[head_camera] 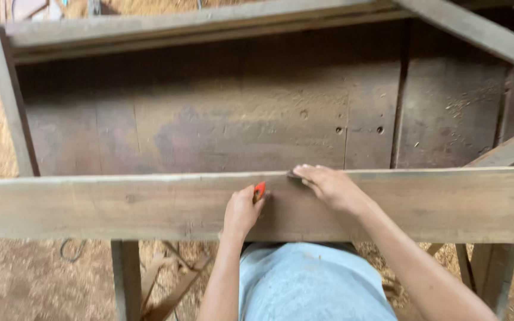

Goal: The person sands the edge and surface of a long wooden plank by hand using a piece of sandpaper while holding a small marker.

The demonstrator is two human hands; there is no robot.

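Fingers (pixel 256 196) pinching orange marker (pixel 259 190), plank (pixel 90 208), perhaps tape (pixel 294 175)

L hand (pixel 242 209) w/ red pencil (pixel 259 191)

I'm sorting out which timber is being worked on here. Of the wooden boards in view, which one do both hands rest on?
The wide plank lying across the near foreground: the left hand and right hand both rest on it. The far rail and diagonal brace go untouched.

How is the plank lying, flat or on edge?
Flat: the plank shows its broad face up, with both hands, left and right, resting on it.
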